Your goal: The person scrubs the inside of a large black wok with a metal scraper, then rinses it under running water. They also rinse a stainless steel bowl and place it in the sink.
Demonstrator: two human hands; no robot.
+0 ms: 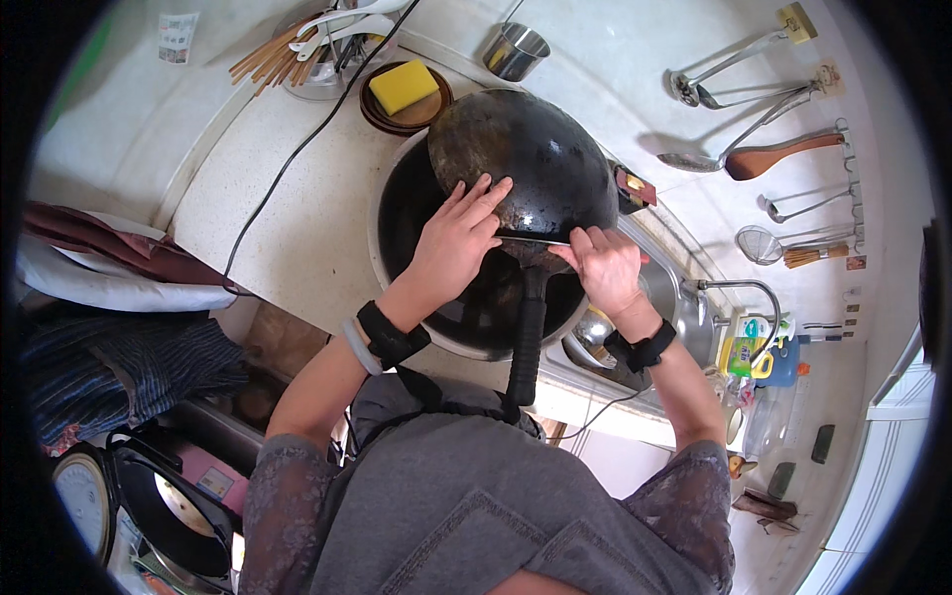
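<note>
A dark wok (539,156) with a long black handle (526,349) stands tilted with its rounded outside facing me, over a large round black pan or basin (401,216) with a pale rim. My left hand (461,242) lies against the wok's lower left, its fingers spread over the surface. On the right, my right hand (606,268) is closed around one end of a thin, narrow tool, perhaps a knife, whose reddish end shows beside the fist. The tool's thin edge runs across the wok near the handle joint, and its other end meets my left fingertips.
A yellow sponge (404,87) rests on brown round dishes behind the basin. To the right are a metal sink (669,286) with a faucet (766,297) and detergent bottles. Ladles and a wooden spatula (781,156) hang on the wall. A black cord (290,160) crosses the counter.
</note>
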